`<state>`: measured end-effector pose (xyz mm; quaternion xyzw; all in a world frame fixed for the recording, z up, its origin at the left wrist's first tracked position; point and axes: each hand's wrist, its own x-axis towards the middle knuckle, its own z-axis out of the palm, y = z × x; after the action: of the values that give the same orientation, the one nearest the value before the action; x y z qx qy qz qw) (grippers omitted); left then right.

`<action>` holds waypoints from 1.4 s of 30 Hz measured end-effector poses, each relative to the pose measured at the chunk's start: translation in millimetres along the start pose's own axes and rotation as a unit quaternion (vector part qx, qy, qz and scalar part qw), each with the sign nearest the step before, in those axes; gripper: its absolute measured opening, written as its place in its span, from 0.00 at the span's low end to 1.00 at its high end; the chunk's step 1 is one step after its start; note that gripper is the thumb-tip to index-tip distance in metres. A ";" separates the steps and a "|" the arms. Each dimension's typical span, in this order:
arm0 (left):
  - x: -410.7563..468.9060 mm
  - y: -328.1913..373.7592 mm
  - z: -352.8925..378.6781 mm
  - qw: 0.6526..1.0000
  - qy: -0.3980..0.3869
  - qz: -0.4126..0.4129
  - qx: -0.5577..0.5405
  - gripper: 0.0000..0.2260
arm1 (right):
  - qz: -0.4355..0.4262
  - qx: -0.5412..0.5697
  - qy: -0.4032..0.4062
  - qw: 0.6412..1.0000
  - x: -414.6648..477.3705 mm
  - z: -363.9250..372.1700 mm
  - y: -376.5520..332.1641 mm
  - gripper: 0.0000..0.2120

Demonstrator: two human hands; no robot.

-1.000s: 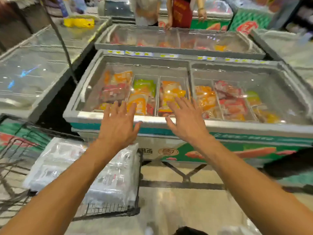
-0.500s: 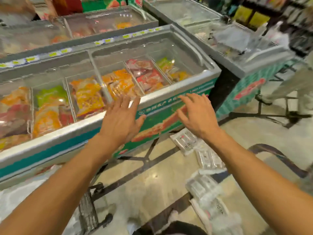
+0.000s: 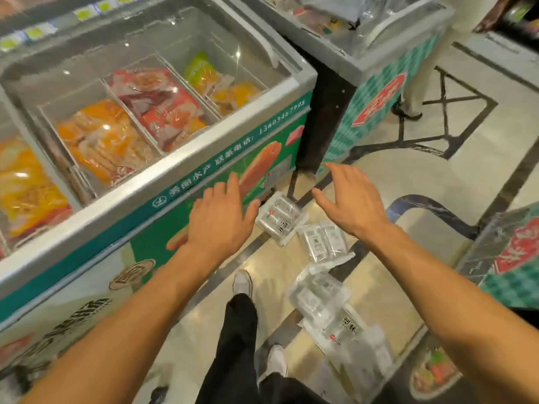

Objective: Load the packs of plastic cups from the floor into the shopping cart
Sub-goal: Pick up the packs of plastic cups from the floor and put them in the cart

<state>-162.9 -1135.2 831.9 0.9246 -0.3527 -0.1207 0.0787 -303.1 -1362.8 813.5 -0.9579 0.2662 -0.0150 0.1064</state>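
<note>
Both hands empty, fingers spread: left hand [image 3: 221,220], right hand [image 3: 351,199] above the packs of plastic cups [image 3: 318,275] strewn on the floor [image 3: 455,170] beside the freezer [image 3: 163,188]. Cart not visible. Suggest crouching, taking the farthest pack [image 3: 278,218] by both ends.

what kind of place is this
Most likely a supermarket's frozen-food aisle. A glass-topped chest freezer holds bagged frozen food in divided bins, a second freezer stands beside it, and sealed packs of plastic cups lie on the polished tile floor.
</note>
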 end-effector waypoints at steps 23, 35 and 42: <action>319.6 76.7 659.3 0.989 -0.130 0.040 -0.050 0.36 | 0.226 0.058 -0.040 0.972 126.4 573.1 384.4 0.48; 342.8 66.4 917.4 0.976 -0.219 0.008 0.003 0.46 | 0.322 0.106 -0.142 0.930 110.5 796.3 492.6 0.60; 333.9 71.5 957.8 0.960 -0.272 -0.016 -0.070 0.62 | 0.348 0.149 -0.142 0.915 109.2 827.8 501.0 0.61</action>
<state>-233.9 -1469.9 -125.7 0.8547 -0.3367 -0.3929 0.0420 -392.5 -1675.4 -104.3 -0.7699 0.5594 0.1193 0.2828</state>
